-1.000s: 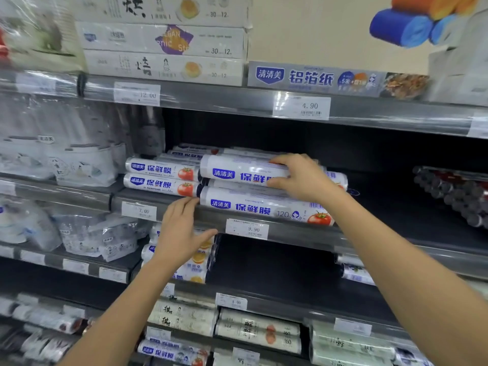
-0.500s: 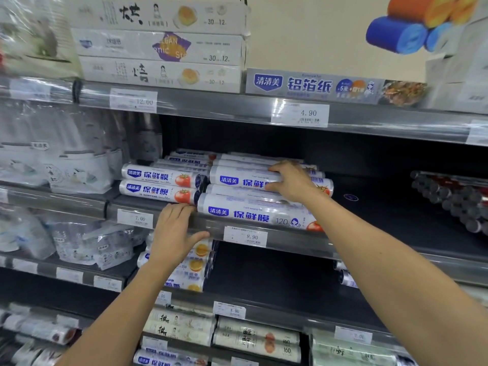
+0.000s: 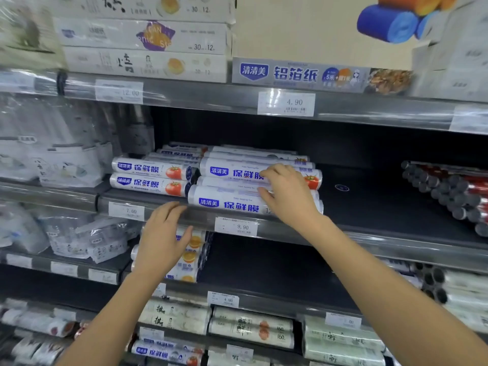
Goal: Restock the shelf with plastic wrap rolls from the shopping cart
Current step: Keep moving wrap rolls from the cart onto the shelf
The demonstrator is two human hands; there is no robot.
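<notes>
Your right hand (image 3: pixel 287 196), fingers spread, probably steadies the stacked rolls (image 3: pixel 232 173). At its eight o'clock, your left hand (image 3: pixel 163 233) lies flat, bracing on the shelf lip (image 3: pixel 200 216).

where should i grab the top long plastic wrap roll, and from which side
Probably best to grip the top long roll round its middle, coming from the front with fingers over the top. It lies sideways along the shelf edge on another roll, and short rolls crowd its left end.

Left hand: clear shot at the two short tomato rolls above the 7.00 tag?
Probably yes. The left hand rests at the shelf rail just below the short tomato rolls, with nothing between; the right hand is over on the longer rolls.
</notes>
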